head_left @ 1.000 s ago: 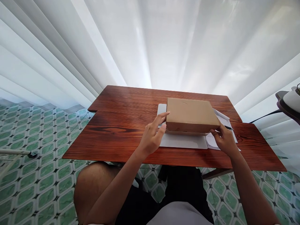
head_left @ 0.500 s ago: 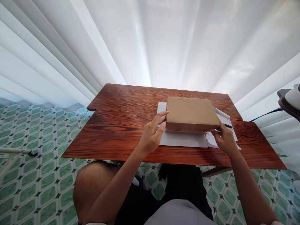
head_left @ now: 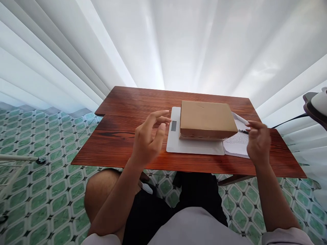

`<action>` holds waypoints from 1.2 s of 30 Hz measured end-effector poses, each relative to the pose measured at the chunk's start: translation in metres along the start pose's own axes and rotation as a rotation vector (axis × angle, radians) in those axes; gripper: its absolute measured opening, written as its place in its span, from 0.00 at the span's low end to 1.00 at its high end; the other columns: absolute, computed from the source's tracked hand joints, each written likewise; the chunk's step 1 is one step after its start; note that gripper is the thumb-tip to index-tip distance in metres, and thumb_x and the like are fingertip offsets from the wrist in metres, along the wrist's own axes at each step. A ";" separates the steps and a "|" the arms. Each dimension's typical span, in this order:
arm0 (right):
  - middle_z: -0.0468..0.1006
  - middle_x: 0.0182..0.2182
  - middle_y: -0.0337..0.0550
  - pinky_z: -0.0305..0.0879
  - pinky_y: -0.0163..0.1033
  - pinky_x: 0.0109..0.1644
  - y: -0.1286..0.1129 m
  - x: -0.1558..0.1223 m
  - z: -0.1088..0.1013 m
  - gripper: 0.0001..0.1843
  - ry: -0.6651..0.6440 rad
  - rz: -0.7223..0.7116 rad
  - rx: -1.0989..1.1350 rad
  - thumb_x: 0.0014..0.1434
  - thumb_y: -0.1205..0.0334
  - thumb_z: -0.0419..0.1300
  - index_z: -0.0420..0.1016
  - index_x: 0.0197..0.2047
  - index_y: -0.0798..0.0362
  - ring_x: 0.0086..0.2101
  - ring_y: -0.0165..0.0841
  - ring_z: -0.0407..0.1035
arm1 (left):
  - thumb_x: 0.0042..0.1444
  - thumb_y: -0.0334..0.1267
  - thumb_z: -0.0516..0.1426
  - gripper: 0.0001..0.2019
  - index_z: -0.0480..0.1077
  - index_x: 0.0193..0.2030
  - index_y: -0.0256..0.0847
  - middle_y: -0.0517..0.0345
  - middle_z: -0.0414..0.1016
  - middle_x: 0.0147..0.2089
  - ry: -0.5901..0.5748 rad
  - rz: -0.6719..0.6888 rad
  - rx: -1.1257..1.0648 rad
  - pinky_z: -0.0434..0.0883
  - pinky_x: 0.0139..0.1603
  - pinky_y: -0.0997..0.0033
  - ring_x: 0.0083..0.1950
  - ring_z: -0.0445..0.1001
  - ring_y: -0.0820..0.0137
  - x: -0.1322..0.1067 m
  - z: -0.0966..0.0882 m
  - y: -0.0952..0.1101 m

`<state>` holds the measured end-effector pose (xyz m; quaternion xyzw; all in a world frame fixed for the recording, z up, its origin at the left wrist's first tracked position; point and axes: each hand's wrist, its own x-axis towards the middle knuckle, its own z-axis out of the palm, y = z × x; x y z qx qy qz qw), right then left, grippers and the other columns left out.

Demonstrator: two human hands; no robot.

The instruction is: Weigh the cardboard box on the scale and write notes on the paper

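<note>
A closed brown cardboard box rests on a flat white scale with a small dark grey display at its left end. My left hand is raised to the left of the box, apart from it, fingers spread and holding nothing. My right hand, slightly blurred, hovers off the box's right side with loosely bent fingers and nothing visible in them. Below its fingertips lies an open notebook with handwriting, its left part hidden by the box. A black pen lies on the page.
The reddish-brown wooden table has a notched left edge. White curtains hang behind it. A dark-edged white object juts in at far right, and a metal frame with a caster stands on the tiled floor at left.
Both hands have let go of the box and moved outward, left hand to the left, right hand to the right and up. The scale's display is now uncovered.
</note>
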<state>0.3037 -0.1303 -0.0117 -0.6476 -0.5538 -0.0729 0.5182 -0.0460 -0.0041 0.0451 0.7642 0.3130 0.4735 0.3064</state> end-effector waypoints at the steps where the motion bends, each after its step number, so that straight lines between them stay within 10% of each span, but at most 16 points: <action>1: 0.75 0.42 0.49 0.71 0.45 0.46 -0.010 0.004 -0.001 0.15 0.114 -0.070 -0.013 0.72 0.55 0.50 0.73 0.49 0.53 0.42 0.36 0.72 | 0.67 0.36 0.53 0.14 0.70 0.57 0.43 0.56 0.79 0.44 0.004 0.039 -0.029 0.75 0.49 0.65 0.46 0.78 0.68 -0.001 -0.005 0.008; 4: 0.71 0.30 0.42 0.64 0.42 0.41 -0.048 0.014 0.000 0.14 0.114 -0.362 -0.021 0.72 0.63 0.48 0.69 0.36 0.53 0.34 0.32 0.67 | 0.65 0.31 0.53 0.12 0.73 0.51 0.43 0.59 0.76 0.35 -0.152 0.159 -0.112 0.73 0.39 0.70 0.37 0.76 0.72 -0.004 -0.017 0.038; 10: 0.71 0.30 0.42 0.60 0.41 0.38 -0.119 0.003 0.035 0.09 -0.526 -0.696 0.225 0.72 0.66 0.50 0.69 0.39 0.55 0.33 0.32 0.62 | 0.60 0.29 0.54 0.09 0.69 0.46 0.41 0.59 0.77 0.34 -0.970 0.343 -0.392 0.71 0.37 0.71 0.33 0.74 0.72 -0.014 -0.010 0.085; 20: 0.69 0.29 0.39 0.53 0.40 0.35 -0.142 -0.048 0.110 0.13 -1.053 -0.984 0.226 0.71 0.65 0.54 0.70 0.33 0.55 0.30 0.32 0.57 | 0.50 0.41 0.61 0.14 0.57 0.29 0.46 0.64 0.67 0.27 -1.783 0.268 -0.453 0.62 0.23 0.67 0.27 0.66 0.68 -0.079 0.077 0.052; 29: 0.75 0.38 0.41 0.57 0.36 0.35 -0.131 -0.056 0.140 0.07 -1.593 -0.613 0.223 0.70 0.69 0.52 0.71 0.43 0.56 0.38 0.31 0.66 | 0.58 0.40 0.53 0.07 0.68 0.30 0.45 0.69 0.72 0.29 -1.850 0.078 -0.478 0.67 0.30 0.68 0.29 0.71 0.71 -0.102 0.116 0.010; 36: 0.67 0.28 0.38 0.56 0.35 0.35 -0.127 -0.076 0.144 0.14 -1.400 -0.158 0.559 0.71 0.61 0.44 0.59 0.32 0.53 0.29 0.28 0.59 | 0.60 0.39 0.59 0.07 0.73 0.31 0.41 0.65 0.74 0.30 -1.621 -0.042 -0.450 0.72 0.33 0.71 0.30 0.73 0.72 -0.126 0.126 -0.011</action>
